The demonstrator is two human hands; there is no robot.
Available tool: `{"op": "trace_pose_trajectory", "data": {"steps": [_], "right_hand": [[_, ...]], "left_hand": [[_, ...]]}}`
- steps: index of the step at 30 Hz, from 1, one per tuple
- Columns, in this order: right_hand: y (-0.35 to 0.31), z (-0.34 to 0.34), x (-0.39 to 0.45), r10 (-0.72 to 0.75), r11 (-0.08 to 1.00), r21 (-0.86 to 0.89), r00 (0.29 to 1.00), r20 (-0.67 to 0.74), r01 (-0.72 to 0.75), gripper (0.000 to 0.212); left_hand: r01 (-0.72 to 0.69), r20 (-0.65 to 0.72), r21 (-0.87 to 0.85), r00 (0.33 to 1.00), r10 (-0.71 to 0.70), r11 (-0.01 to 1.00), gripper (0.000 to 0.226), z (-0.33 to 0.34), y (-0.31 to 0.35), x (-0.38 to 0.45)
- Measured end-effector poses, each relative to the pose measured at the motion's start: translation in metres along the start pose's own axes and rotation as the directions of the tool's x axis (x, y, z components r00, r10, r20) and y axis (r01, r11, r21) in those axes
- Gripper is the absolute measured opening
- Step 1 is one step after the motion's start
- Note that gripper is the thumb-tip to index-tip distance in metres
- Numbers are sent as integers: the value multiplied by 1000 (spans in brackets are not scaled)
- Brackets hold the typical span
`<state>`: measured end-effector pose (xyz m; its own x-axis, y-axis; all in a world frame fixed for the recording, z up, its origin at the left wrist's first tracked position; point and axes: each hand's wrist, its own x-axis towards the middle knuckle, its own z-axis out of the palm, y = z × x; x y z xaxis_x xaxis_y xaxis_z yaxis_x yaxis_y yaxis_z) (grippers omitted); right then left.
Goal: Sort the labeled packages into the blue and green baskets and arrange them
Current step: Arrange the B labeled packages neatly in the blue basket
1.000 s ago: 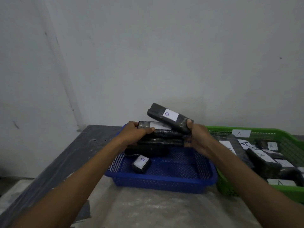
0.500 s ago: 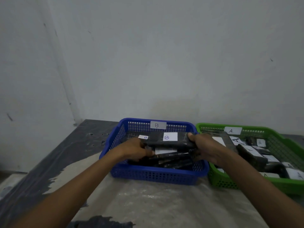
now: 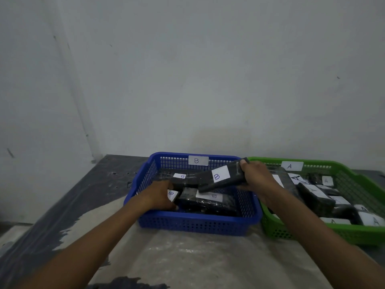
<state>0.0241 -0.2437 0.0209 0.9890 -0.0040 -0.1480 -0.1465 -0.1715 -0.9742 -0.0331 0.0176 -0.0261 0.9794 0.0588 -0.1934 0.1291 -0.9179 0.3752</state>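
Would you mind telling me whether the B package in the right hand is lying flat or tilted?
Tilted. The B package slopes up toward the right hand, which grips its raised end above the blue basket.

Perforated plastic blue basket [image 3: 193, 224], glossy film-wrapped black packages [image 3: 205, 202], white paper labels [image 3: 220, 175]

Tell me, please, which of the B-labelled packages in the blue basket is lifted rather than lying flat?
The long black package whose upright B label faces the camera: the right hand grips its raised far end, tilting it above the others lying in the blue basket.
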Motion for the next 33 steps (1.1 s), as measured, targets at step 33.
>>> {"op": "trace_pose_trajectory", "data": {"steps": [33], "right_hand": [[21, 18, 13, -547, 746, -480, 836, -48, 461, 12]], "left_hand": [[-373, -36, 24, 927, 374, 927, 64, -15, 19, 8]]}}
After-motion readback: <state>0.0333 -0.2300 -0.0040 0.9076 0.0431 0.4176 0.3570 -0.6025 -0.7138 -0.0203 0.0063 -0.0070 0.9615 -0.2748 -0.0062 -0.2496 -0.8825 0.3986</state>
